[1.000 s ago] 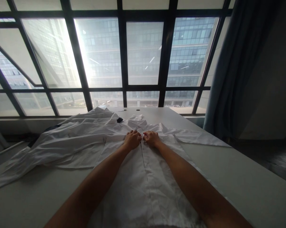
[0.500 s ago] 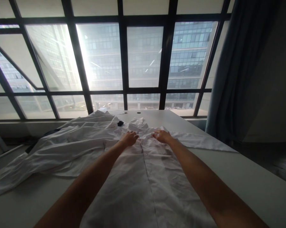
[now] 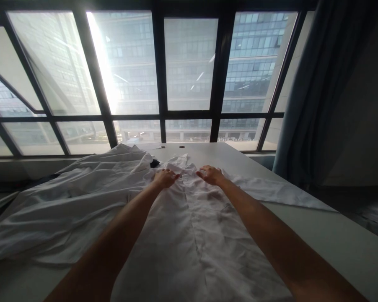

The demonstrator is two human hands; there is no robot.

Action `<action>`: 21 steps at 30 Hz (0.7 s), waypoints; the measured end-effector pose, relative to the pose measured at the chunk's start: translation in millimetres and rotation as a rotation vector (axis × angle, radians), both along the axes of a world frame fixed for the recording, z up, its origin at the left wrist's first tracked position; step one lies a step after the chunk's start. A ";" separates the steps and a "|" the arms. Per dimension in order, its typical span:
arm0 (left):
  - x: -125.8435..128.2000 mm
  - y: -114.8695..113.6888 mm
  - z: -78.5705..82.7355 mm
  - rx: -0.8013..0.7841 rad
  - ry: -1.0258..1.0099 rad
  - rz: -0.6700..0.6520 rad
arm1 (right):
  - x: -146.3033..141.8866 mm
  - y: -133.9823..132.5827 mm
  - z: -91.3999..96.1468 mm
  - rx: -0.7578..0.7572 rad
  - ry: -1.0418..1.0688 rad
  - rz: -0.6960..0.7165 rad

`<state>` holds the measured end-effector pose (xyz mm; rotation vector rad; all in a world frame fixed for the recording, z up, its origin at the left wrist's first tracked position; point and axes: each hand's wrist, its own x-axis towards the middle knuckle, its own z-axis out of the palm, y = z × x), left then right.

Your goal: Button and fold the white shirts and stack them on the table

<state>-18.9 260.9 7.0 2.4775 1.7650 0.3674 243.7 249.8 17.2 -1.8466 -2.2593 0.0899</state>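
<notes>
A white button-up shirt (image 3: 176, 235) lies front side up, its collar (image 3: 179, 161) at the far end and its button placket running down the middle. My left hand (image 3: 166, 178) rests by the left side of the collar, fingers apart and bent over the cloth. On the other side of the placket, my right hand (image 3: 209, 174) lies with fingers spread, touching the cloth near the shoulder. Neither hand visibly pinches the fabric. One sleeve (image 3: 280, 193) stretches out to the right across the table.
More rumpled white cloth (image 3: 76, 193) is heaped on the left, with a small black item (image 3: 154, 163) at its edge. The white table (image 3: 208, 150) reaches to large framed windows (image 3: 189, 63). A dark blue curtain (image 3: 311, 96) hangs at the right.
Both hands have moved slightly apart and their fingers have spread more. The camera view has shifted a little closer and lower over the shirt.
</notes>
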 end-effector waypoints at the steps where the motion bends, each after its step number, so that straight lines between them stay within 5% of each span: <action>1: 2.5 1.6 -2.5 0.029 0.013 0.001 | -11.5 0.5 -0.4 -0.028 0.004 0.057; 6: 3.3 5.8 -13.6 -0.077 0.048 -0.005 | -42.9 2.1 -5.7 -0.275 -0.030 0.115; 11: 2.3 -3.0 -7.6 -0.057 0.061 -0.002 | -46.3 -0.7 -5.8 -0.208 -0.037 0.055; 15: 18.9 -36.4 -4.0 0.082 -0.008 -0.043 | -54.5 -27.7 -12.6 -0.071 -0.037 0.120; 21: 36.4 -107.8 -7.1 -0.145 0.010 -0.179 | -65.3 -95.7 -10.4 -0.084 -0.018 0.094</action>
